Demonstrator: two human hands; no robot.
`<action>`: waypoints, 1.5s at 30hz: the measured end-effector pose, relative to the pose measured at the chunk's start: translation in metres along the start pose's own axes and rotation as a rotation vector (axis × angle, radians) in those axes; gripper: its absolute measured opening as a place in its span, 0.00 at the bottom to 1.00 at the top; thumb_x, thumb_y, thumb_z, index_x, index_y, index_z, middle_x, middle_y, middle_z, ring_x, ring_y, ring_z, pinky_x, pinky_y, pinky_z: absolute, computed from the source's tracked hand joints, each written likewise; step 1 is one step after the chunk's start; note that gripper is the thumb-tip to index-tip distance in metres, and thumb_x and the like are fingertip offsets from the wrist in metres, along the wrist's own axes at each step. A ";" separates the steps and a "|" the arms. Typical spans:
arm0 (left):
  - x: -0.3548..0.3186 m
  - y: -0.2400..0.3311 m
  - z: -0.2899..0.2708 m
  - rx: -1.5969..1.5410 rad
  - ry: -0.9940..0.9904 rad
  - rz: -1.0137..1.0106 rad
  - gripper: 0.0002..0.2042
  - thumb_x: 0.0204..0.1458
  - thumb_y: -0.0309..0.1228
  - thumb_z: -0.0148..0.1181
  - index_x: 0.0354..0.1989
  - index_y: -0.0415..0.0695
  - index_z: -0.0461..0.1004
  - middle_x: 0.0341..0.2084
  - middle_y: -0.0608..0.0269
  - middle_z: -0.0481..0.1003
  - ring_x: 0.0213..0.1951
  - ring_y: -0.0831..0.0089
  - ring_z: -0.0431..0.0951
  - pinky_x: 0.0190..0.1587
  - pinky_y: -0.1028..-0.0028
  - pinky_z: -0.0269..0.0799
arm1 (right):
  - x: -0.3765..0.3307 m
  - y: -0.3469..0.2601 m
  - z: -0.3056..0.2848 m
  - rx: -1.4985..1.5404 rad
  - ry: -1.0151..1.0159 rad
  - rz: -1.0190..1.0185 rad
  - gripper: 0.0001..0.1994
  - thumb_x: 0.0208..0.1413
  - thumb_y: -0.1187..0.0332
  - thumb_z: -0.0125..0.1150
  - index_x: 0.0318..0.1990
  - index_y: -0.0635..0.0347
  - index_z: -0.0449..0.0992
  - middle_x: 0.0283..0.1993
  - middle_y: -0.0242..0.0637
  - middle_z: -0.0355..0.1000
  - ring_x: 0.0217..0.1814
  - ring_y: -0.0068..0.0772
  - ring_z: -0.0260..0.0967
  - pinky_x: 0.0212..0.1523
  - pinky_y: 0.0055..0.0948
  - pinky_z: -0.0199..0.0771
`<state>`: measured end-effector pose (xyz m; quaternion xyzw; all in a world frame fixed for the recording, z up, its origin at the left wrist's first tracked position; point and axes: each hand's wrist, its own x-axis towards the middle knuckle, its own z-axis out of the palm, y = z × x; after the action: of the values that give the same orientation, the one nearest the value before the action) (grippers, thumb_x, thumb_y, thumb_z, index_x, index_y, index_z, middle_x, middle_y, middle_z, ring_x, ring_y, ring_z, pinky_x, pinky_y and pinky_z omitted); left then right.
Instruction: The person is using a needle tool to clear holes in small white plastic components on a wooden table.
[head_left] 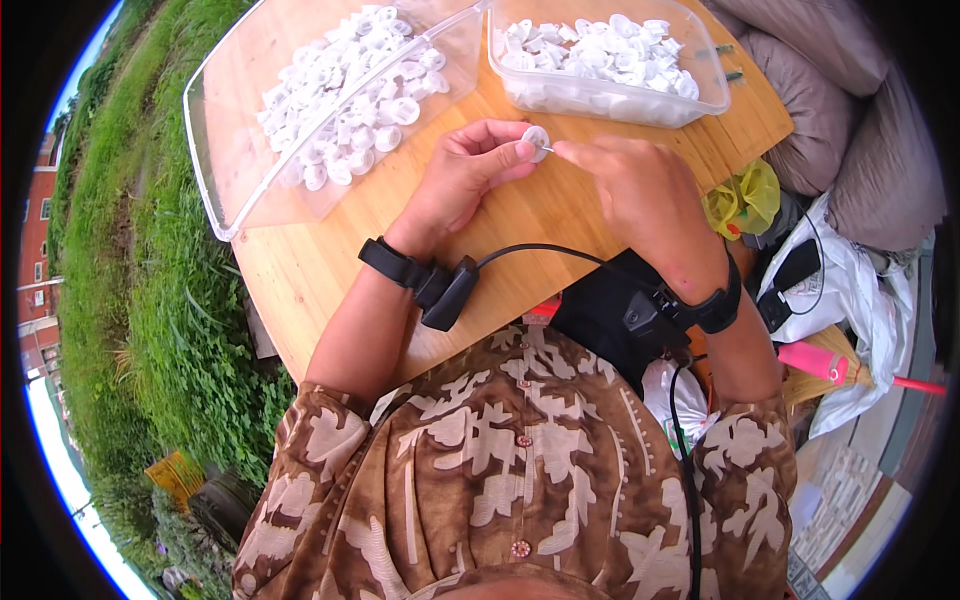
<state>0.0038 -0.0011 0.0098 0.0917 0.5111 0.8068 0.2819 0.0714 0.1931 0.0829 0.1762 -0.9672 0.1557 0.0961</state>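
Between the thumb and fingers of my left hand [452,178] is a small round white plastic piece [537,138]. My right hand [645,185] is closed, its fingertips beside that piece. A thin, pin-like tip [547,149] sticks out from them and meets the edge of the piece; the rest of it is hidden. Beyond my left hand, a large clear plastic box [212,150] holds many similar white pieces [350,95]. A smaller clear tub [610,104], also filled with white pieces [620,50], stands beyond my right hand.
Both containers stand on a wooden table [530,215]. Each wrist wears a black strapped device, and a cable [545,248] runs between them. Right of the table are a yellow plastic bag [742,200], grey padded cloth [840,120], white sacks and a pink-handled broom [815,362]. Grass lies left.
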 end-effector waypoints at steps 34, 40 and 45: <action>0.000 0.002 -0.001 -0.006 0.037 -0.048 0.13 0.54 0.27 0.58 0.47 0.36 0.73 0.41 0.60 0.76 0.42 0.76 0.77 0.46 0.79 0.75 | 0.004 -0.020 -0.014 -0.195 -0.096 -0.014 0.09 0.52 0.71 0.50 0.39 0.60 0.76 0.25 0.43 0.71 0.28 0.45 0.73 0.27 0.39 0.72; -0.001 0.002 -0.002 -0.037 0.025 -0.061 0.14 0.55 0.27 0.57 0.48 0.36 0.72 0.41 0.59 0.76 0.43 0.75 0.77 0.47 0.79 0.75 | 0.001 -0.010 -0.012 -0.158 -0.108 -0.012 0.17 0.50 0.74 0.49 0.47 0.52 0.76 0.27 0.40 0.69 0.29 0.46 0.70 0.29 0.41 0.69; 0.000 0.006 -0.007 -0.118 -0.016 -0.121 0.14 0.56 0.27 0.56 0.50 0.36 0.71 0.43 0.59 0.75 0.44 0.74 0.76 0.49 0.80 0.74 | -0.007 -0.003 -0.013 -0.047 0.035 -0.053 0.17 0.49 0.75 0.51 0.47 0.50 0.76 0.27 0.40 0.69 0.28 0.45 0.70 0.28 0.39 0.69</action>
<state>-0.0015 -0.0083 0.0123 0.0501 0.4652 0.8161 0.3391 0.0813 0.1966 0.0939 0.1966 -0.9637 0.1335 0.1213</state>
